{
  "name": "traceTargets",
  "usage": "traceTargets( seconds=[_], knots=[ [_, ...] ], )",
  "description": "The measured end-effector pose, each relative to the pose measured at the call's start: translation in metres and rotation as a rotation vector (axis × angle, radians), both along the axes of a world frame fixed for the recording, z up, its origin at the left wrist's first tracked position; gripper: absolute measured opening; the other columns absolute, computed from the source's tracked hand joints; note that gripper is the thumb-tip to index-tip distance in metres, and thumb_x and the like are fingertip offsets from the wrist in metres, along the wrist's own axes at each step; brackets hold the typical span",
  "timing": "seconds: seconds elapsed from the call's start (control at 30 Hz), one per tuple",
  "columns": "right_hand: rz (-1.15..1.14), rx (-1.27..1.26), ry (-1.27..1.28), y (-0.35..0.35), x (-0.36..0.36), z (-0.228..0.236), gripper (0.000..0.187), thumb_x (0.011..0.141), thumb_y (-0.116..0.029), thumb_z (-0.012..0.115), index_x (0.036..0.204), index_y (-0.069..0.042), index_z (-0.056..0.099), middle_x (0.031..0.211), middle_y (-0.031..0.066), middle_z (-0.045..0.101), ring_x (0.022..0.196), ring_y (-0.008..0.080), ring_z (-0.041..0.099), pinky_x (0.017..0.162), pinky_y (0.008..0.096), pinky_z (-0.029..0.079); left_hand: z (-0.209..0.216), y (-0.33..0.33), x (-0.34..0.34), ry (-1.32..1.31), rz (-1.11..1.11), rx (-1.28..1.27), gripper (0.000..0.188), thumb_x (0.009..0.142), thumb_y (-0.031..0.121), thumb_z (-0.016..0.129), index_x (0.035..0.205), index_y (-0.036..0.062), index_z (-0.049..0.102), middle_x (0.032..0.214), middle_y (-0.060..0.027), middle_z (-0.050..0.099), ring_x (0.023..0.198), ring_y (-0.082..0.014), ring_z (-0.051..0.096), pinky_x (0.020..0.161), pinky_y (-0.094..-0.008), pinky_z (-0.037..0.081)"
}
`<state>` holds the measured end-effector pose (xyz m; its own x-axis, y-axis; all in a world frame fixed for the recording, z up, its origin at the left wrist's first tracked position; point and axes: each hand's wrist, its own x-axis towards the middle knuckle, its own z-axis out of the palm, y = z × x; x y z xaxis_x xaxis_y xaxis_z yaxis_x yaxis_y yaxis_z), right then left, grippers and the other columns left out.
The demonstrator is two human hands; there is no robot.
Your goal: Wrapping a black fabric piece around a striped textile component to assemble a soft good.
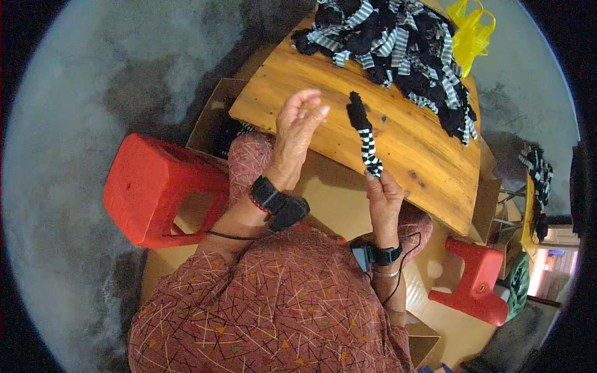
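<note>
My right hand [385,189] pinches the lower end of a narrow knitted fabric piece [368,143], checked black and white with a fuzzy black tip. The piece stands up from my fingers, over the near part of the wooden table [298,81]. To its left, my left hand [298,124] is raised near the table's edge, fingers half bent and thumb apart, holding nothing. On the far side of the table lies a heap of similar black and black-and-white striped pieces [398,46].
A yellow plastic bag [469,37] hangs at the table's far right corner. Red plastic stools stand to the left [140,193] and right [476,283]. A cardboard box [214,118] is beside the table's left end. More striped pieces [538,174] lie at the far right.
</note>
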<state>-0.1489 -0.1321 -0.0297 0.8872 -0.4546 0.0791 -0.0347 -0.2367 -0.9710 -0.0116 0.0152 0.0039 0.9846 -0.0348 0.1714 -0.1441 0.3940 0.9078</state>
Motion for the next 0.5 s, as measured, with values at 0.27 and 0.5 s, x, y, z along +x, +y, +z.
traceTargets(
  seconds=[0.27,0.5],
  knots=[
    [-0.049,-0.340,-0.027,0.006,-0.004,0.001,0.013,0.078,-0.012,0.064,0.089,-0.005,0.062,0.064,0.0035,0.056,0.060,0.0074,0.050,0.056,0.0254,0.042,-0.009,-0.014,-0.007,0.169,-0.357,-0.151,0.021,0.081,0.018,0.063,0.095,0.0025,0.060,0.087,-0.0057,0.064,0.073,-0.0124,0.060,0.066,-0.0252,0.048],
    [-0.016,-0.289,-0.009,0.008,0.000,-0.007,0.009,0.078,-0.008,0.063,0.086,-0.004,0.063,0.062,0.0019,0.055,0.058,0.0078,0.050,0.055,0.0243,0.042,-0.016,-0.014,-0.009,0.120,-0.398,-0.147,0.018,0.079,0.007,0.061,0.094,-0.0012,0.059,0.088,-0.0052,0.064,0.077,-0.0117,0.059,0.067,-0.0260,0.049]
  ],
)
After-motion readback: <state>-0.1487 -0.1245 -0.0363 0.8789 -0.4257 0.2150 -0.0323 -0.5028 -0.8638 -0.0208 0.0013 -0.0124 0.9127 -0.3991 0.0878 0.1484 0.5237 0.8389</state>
